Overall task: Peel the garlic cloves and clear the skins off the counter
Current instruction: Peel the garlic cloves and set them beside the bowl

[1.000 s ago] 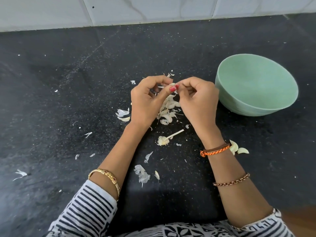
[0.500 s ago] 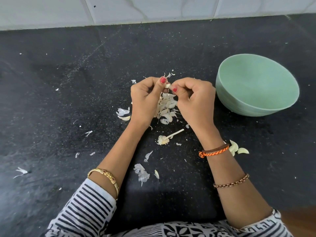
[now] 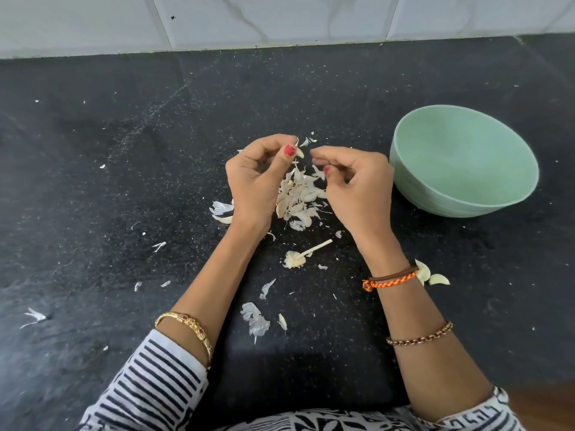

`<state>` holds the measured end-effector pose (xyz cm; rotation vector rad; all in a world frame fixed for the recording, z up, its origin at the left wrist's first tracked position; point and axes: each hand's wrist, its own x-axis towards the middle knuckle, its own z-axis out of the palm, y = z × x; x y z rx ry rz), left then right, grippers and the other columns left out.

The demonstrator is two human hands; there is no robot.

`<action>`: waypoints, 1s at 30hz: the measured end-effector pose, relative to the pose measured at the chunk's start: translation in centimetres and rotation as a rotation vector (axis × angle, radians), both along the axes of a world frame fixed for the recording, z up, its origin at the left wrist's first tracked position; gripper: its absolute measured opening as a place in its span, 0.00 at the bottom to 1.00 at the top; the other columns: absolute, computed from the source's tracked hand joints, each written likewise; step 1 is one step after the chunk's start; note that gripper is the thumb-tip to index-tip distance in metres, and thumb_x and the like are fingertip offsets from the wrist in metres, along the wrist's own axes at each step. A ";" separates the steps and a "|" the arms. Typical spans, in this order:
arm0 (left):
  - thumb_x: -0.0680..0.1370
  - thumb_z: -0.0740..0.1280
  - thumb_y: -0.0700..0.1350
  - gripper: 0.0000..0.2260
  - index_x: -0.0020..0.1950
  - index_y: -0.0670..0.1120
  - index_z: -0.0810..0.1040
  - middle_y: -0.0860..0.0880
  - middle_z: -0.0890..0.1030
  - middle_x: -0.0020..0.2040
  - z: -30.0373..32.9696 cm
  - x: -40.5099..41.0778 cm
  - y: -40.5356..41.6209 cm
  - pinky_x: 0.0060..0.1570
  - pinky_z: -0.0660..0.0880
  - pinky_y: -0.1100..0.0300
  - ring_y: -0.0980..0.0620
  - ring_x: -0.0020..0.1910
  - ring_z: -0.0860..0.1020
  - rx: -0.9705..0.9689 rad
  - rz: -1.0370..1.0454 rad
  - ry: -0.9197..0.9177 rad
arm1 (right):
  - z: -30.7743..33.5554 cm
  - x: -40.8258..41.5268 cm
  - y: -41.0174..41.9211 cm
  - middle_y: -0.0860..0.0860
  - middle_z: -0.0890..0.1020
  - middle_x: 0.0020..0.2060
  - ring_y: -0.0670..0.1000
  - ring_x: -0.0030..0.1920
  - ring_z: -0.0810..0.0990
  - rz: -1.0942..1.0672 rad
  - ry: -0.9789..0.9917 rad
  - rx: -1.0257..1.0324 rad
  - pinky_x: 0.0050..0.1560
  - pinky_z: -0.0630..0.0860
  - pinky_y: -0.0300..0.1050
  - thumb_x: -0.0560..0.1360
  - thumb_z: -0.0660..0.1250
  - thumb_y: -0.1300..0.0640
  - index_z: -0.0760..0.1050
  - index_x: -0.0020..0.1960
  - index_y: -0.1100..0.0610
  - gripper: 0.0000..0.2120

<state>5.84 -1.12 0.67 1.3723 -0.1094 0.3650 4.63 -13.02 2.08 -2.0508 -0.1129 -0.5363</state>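
My left hand (image 3: 256,178) pinches a small garlic clove (image 3: 300,153) between thumb and fingers above the counter. A little to its right, my right hand (image 3: 357,185) has its fingers curled, and its thumb and fingertips pinch a thin bit of skin (image 3: 318,172). Below and between both hands lies a pile of garlic cloves and skins (image 3: 297,200). Two peeled cloves (image 3: 431,275) lie beside my right wrist. Loose skins (image 3: 256,320) are scattered across the black counter (image 3: 124,181).
A pale green bowl (image 3: 463,163) stands at the right, close to my right hand; it looks empty. A garlic stem with its root base (image 3: 301,256) lies between my forearms. A white tiled wall (image 3: 280,20) borders the counter at the back.
My hands were joined on the clove; they have now drawn apart. The left keeps the clove and the right has pulled away to the right with a bit of skin.
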 end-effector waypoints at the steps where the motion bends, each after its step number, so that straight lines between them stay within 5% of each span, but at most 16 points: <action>1: 0.75 0.65 0.32 0.09 0.45 0.46 0.78 0.60 0.80 0.32 0.0 -0.1 0.0 0.33 0.69 0.72 0.65 0.30 0.74 -0.009 0.009 0.006 | 0.0 -0.1 0.1 0.47 0.83 0.43 0.42 0.46 0.81 0.011 0.020 0.005 0.51 0.78 0.38 0.69 0.61 0.73 0.82 0.53 0.57 0.20; 4: 0.74 0.67 0.31 0.08 0.43 0.44 0.77 0.59 0.80 0.31 -0.1 0.0 0.1 0.33 0.69 0.72 0.64 0.30 0.74 -0.025 0.027 0.016 | 0.3 -0.3 0.3 0.45 0.81 0.44 0.44 0.46 0.81 0.043 0.054 0.113 0.48 0.77 0.36 0.69 0.62 0.71 0.79 0.58 0.56 0.21; 10: 0.73 0.67 0.34 0.04 0.43 0.42 0.78 0.56 0.81 0.32 -0.5 0.1 0.1 0.35 0.72 0.70 0.62 0.32 0.77 -0.029 -0.032 -0.002 | 0.0 -0.2 0.6 0.45 0.82 0.38 0.41 0.37 0.81 0.075 -0.016 0.074 0.39 0.75 0.30 0.71 0.70 0.63 0.82 0.49 0.61 0.07; 19: 0.72 0.67 0.36 0.04 0.42 0.45 0.77 0.58 0.80 0.31 -0.4 0.0 0.1 0.37 0.72 0.69 0.63 0.33 0.75 0.031 -0.061 -0.009 | -0.3 -0.1 0.0 0.49 0.83 0.33 0.48 0.35 0.82 0.068 0.073 0.015 0.40 0.80 0.49 0.71 0.69 0.65 0.83 0.44 0.60 0.05; 30: 0.74 0.66 0.50 0.05 0.40 0.51 0.80 0.59 0.77 0.30 -0.4 0.1 0.3 0.32 0.68 0.67 0.58 0.30 0.70 0.223 -0.035 -0.083 | -0.2 -0.1 0.3 0.41 0.79 0.30 0.39 0.32 0.78 0.009 0.073 0.189 0.35 0.73 0.31 0.72 0.68 0.65 0.82 0.41 0.57 0.06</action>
